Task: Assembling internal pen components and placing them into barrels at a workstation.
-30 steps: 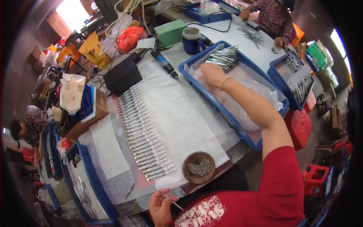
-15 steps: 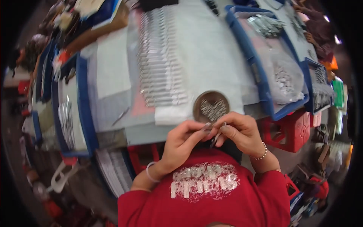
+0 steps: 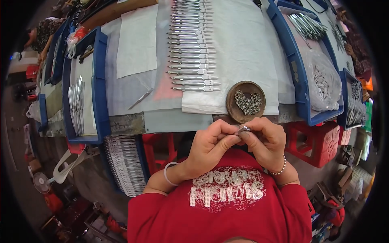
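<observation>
Close in front of my red shirt, my left hand (image 3: 215,143) and my right hand (image 3: 266,139) meet with fingertips pinched together. Between them shows a small shiny metal piece (image 3: 244,129); the fingers cover most of it, so its kind cannot be made out. Just beyond the hands, at the table's front edge, a round brown bowl (image 3: 232,110) holds many small metal pins or screws (image 3: 248,102). Left of the bowl, slim silver metal tools with flat ends (image 3: 193,67) lie side by side in a long column on white cloth (image 3: 198,103).
A thin pointed tool (image 3: 141,98) lies on plastic sheeting near a white paper (image 3: 137,42). Blue trays stand left (image 3: 100,81) and right (image 3: 291,56), holding metal rods and a bag of small parts (image 3: 322,83). Red stools (image 3: 324,143) are below the table.
The view has shifted, so the table appears lower and further right. My hands remain together; the dark slender part that pointed down between them no longer shows, and a shiny end does.
</observation>
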The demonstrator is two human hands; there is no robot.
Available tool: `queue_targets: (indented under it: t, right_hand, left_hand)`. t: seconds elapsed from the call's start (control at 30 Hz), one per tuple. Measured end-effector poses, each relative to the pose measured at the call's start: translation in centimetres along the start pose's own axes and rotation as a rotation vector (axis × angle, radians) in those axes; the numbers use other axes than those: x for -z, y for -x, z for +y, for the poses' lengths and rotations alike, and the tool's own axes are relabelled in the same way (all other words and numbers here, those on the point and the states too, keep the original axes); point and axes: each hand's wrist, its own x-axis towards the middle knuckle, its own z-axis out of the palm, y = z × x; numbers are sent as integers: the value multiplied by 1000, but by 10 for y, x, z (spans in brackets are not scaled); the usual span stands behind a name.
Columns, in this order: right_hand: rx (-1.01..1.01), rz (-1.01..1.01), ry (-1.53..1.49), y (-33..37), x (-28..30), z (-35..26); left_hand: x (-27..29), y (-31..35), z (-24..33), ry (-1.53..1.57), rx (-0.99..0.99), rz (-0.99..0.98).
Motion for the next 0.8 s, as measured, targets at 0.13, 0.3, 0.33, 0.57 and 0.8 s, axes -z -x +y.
queue_targets:
  t: [0.13, 0.3, 0.33, 0.57, 0.8]
  right_hand:
    - [30, 20, 34, 4, 2, 0]
    - [15, -42, 93, 3, 6, 0]
    - [2, -95, 114, 0, 7, 1]
    - [-581, -21, -443, -20, 5, 37]
    - [-656, -56, -667, -27, 5, 58]
  left_hand:
    - [1, -1, 2, -85, 2, -37]
    - [3, -3, 6, -150, 87, -109]
    - [4, -2, 5, -124, 160, -131]
    - [8, -28, 1, 151, 515, -66]
    - [18, -40, -7, 292, 609, -71]
